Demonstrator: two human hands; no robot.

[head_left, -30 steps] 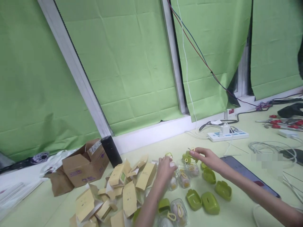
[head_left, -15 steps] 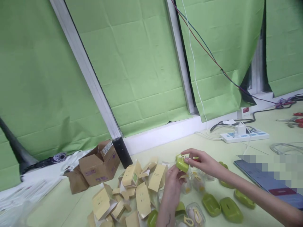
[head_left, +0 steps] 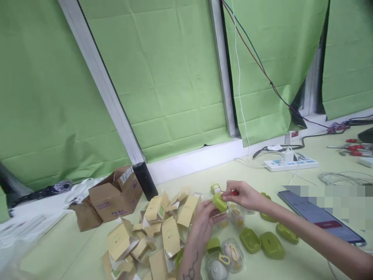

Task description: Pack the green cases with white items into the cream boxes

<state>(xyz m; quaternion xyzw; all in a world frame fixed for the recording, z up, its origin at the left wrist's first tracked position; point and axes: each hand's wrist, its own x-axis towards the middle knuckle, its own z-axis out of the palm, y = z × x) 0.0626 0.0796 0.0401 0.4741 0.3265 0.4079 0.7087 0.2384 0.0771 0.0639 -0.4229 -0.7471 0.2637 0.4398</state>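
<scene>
My left hand [head_left: 204, 217] grips a small green plastic case [head_left: 219, 203] from below and the left. Over the case, my right hand [head_left: 241, 194] pinches a thin red-handled tool [head_left: 234, 192]; its narrow metal end points at the case, and its tip is too small to make out. Behind the case stands a small green-framed piece [head_left: 215, 188]. Below my hands lie clear plastic packs [head_left: 233, 254] with yellow loops and white parts. Green shells [head_left: 250, 240] and a green lid with a slot [head_left: 272, 245] rest to their right.
Opened yellow cartons [head_left: 170, 235] are heaped left of my hands. A brown cardboard box [head_left: 116, 194] and a black cylinder [head_left: 145, 181] stand behind them. To the right are a phone [head_left: 309, 214], a power strip [head_left: 291, 165] with cables, and red-handled tools [head_left: 355, 148].
The view has shifted slightly, so most things sit a little further left. My right hand has tipped over the green case, and the tool's metal shaft shows less. Both hands keep their hold.
</scene>
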